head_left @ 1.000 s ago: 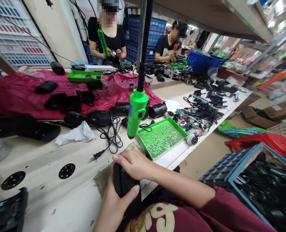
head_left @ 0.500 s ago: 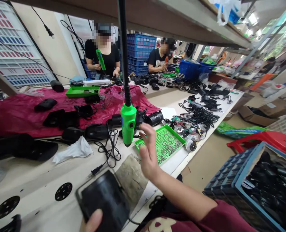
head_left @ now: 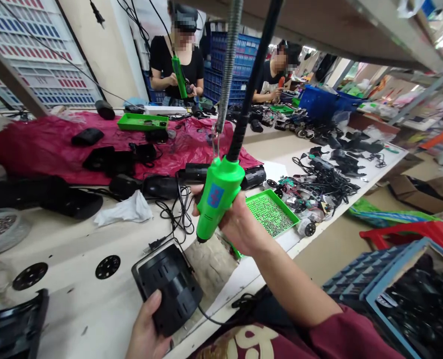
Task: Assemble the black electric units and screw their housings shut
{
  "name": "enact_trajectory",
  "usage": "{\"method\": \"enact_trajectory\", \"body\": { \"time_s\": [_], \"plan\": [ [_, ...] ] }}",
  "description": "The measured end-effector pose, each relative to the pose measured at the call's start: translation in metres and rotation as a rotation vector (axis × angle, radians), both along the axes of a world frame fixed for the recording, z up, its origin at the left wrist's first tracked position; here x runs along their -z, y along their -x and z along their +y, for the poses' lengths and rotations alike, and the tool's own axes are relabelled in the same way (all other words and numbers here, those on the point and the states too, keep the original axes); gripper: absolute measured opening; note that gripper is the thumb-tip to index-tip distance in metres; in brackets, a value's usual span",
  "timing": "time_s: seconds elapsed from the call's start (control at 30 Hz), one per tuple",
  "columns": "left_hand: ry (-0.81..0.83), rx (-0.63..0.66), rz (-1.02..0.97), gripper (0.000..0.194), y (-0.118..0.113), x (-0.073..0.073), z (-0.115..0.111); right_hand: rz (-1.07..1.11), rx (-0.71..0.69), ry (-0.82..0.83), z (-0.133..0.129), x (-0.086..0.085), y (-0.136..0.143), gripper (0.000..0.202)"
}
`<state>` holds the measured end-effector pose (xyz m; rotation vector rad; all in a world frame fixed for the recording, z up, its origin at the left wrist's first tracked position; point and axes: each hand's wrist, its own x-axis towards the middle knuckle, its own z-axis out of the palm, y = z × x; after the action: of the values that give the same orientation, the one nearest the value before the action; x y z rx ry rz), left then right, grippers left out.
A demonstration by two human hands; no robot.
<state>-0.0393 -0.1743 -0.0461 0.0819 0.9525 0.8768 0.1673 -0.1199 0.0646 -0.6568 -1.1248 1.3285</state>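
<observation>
My right hand [head_left: 239, 222] is wrapped round a green electric screwdriver [head_left: 221, 194], which hangs from a coiled spring and a black cable. Its tip points down and to the left, above a grey cloth pad [head_left: 214, 264]. With the thumb on top, my left hand [head_left: 150, 319] grips a black plastic housing [head_left: 172, 286] that has slots, a metal wire frame along its edge and a cord running off to the right. The tool's tip is apart from the housing. Behind my right hand lies a green tray [head_left: 271, 212] of small screws.
Round black discs [head_left: 108, 267] and a white rag [head_left: 126, 209] lie on the bench. A bowl of screws [head_left: 4, 229] stands at left. Tangled cords and parts [head_left: 318, 174] cover the right side. A blue crate [head_left: 378, 294] is at lower right. Two people work across the bench.
My right hand, open beside the hanging screwdriver before, has closed round it and tilted it. The housing in my left hand now shows more sharply. The view has shifted a little.
</observation>
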Motion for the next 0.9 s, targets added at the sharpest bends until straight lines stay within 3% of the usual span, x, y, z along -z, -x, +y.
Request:
{"method": "enact_trajectory", "body": {
  "time_s": [0.1,0.17,0.3,0.4,0.53,0.63,0.8,0.9],
  "plan": [
    [0.019,-0.063,0.087,0.092,-0.003,0.001,0.001,0.007,-0.023,-0.026,-0.007,-0.002,-0.004,0.054],
    [0.03,-0.063,0.107,0.097,-0.006,0.003,0.0,-0.082,-0.034,-0.071,-0.01,0.001,-0.007,0.057],
    [-0.011,-0.085,0.179,0.095,-0.014,0.003,-0.001,-0.274,0.111,-0.137,-0.008,0.015,-0.006,0.059],
    [-0.067,-0.063,0.232,0.09,-0.019,-0.001,0.003,-0.076,0.174,-0.143,-0.005,0.02,0.008,0.041],
    [-0.066,-0.018,0.268,0.086,-0.022,-0.005,0.01,0.212,0.241,-0.263,-0.005,0.013,0.031,0.044],
    [-0.084,-0.012,0.27,0.08,-0.023,-0.006,0.012,0.245,0.316,-0.321,-0.006,0.011,0.039,0.047],
    [-0.098,-0.011,0.292,0.076,-0.026,-0.008,0.012,0.234,0.438,-0.269,-0.003,0.021,0.038,0.057],
    [-0.137,0.004,0.3,0.075,-0.028,-0.01,0.01,0.208,0.431,-0.243,0.001,0.028,0.039,0.054]
  ]
}}
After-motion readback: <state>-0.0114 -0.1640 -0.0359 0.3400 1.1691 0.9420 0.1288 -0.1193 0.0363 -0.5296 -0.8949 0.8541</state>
